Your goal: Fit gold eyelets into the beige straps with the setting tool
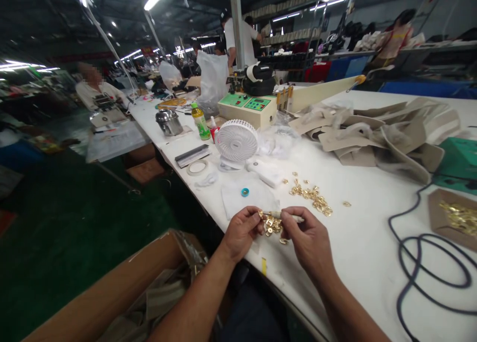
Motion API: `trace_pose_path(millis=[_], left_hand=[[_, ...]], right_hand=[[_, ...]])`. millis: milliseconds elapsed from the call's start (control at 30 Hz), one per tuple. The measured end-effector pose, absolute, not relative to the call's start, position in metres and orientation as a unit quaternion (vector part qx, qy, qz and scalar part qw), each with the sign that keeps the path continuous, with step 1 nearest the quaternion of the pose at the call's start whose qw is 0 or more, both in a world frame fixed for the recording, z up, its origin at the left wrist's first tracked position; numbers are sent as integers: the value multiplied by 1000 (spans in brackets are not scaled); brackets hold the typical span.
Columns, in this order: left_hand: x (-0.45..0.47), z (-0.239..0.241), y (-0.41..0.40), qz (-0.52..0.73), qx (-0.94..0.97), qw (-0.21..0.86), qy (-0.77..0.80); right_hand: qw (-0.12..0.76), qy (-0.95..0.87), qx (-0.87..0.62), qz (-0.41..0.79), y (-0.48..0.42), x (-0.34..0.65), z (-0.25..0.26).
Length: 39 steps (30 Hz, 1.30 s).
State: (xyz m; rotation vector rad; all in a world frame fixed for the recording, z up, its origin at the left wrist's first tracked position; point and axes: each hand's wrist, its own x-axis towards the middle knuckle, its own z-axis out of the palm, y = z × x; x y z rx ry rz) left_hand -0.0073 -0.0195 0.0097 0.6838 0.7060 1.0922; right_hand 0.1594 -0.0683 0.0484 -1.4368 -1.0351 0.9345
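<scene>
My left hand (246,228) is closed, pinching a small gold-coloured metal fitting (261,214) between thumb and fingertips. In my right hand (303,227) is a slim pale pen-like tool (276,214), gripped between thumb and fingers. Its thin tip points left and meets or nearly meets the fitting; which of the two I cannot tell. Below both hands lies a small heap of gold fittings (274,226) on the white table (357,252). Further back, more gold fittings (313,198) are scattered. A small blue round container (245,192) sits on a white sheet (228,195).
A white fan (236,142), a bottle (200,121), a metal pot (169,123) and a control machine (246,108) stand further back. Beige pieces (372,133) are piled at right, near a black cable (419,250) and a box of fittings (443,232). A carton (122,277) stands lower left.
</scene>
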Motion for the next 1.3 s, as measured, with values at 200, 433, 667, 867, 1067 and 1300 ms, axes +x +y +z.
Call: trace_pose_path(millis=[200, 433, 667, 867, 1067, 1300], left_hand=[[-7, 8, -19, 500, 318, 738, 323], [-6, 7, -20, 505, 321, 730, 331], [-5, 6, -21, 500, 339, 720, 342], [-5, 9, -24, 484, 405, 686, 362], [-2, 6, -27, 487, 444, 639, 396], [3, 13, -30, 491, 468, 596, 430]], right_hand=[[543, -431, -605, 392, -67, 160, 46], [543, -446, -598, 385, -69, 160, 48], [533, -450, -593, 402, -66, 162, 47], [469, -450, -643, 406, -59, 173, 43], [481, -512, -584, 406, -57, 182, 39], [472, -569, -552, 386, -58, 194, 47]])
